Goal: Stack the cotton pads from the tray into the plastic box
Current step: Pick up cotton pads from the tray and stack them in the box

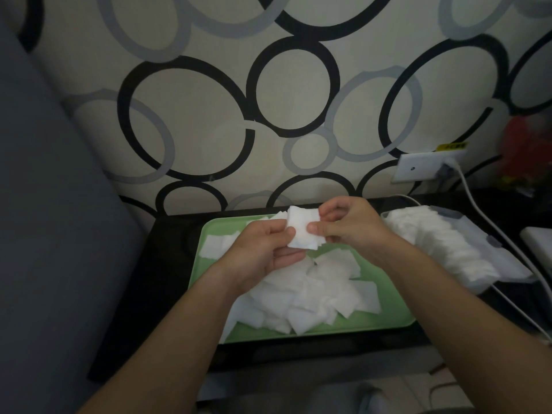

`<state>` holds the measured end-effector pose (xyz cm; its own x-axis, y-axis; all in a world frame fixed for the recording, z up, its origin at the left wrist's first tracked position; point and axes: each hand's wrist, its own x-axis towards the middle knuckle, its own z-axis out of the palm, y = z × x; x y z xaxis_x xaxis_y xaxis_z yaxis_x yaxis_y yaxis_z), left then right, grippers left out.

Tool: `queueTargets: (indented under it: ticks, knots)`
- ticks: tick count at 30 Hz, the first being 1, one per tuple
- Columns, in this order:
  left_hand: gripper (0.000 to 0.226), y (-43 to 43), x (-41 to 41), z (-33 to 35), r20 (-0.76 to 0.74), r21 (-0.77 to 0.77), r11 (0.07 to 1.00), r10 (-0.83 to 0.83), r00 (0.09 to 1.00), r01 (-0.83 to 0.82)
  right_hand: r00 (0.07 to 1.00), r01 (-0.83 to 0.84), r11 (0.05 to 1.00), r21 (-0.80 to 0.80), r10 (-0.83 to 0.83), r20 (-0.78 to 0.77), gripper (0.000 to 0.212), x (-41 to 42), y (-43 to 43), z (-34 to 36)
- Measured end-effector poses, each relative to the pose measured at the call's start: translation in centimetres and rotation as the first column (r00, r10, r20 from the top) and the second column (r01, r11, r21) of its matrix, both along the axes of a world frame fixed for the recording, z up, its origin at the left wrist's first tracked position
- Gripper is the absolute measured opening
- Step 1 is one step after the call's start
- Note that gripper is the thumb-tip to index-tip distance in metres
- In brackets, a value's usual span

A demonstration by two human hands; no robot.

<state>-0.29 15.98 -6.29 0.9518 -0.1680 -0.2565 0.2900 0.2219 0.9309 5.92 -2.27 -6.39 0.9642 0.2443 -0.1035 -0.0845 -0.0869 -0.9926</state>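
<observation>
Two hands, one tray, one box. My left hand [263,249] and right hand [355,225] both pinch one small stack of cotton pads [300,231], thumbs on its near face. It is held above the far half of the green tray [391,312]. The stack is square, its flat face towards me and its edges slightly tilted; I can't count its layers. A loose pile of pads [310,294] lies in the tray, too many to count. The plastic box [507,264] is just right of the tray, and its row of pads [433,246] runs far-left to near-right.
</observation>
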Motion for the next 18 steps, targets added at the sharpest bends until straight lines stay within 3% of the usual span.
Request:
queueTargets:
  ticks: [11, 18]
  knots:
    - [0.025, -0.4, 0.0, -0.1, 0.05, -0.017, 0.999, 0.048, 0.998, -0.047, 0.998, 0.04, 0.995, 0.09, -0.036, -0.047, 0.03, 0.2, -1.1, 0.2]
    - [0.02, -0.7, -0.1, 0.4, 0.039, -0.035, 0.999, 0.041, 0.998, -0.04, 0.998, -0.026, 0.983, 0.181, 0.035, -0.044, 0.031, 0.0, -1.0, 0.4]
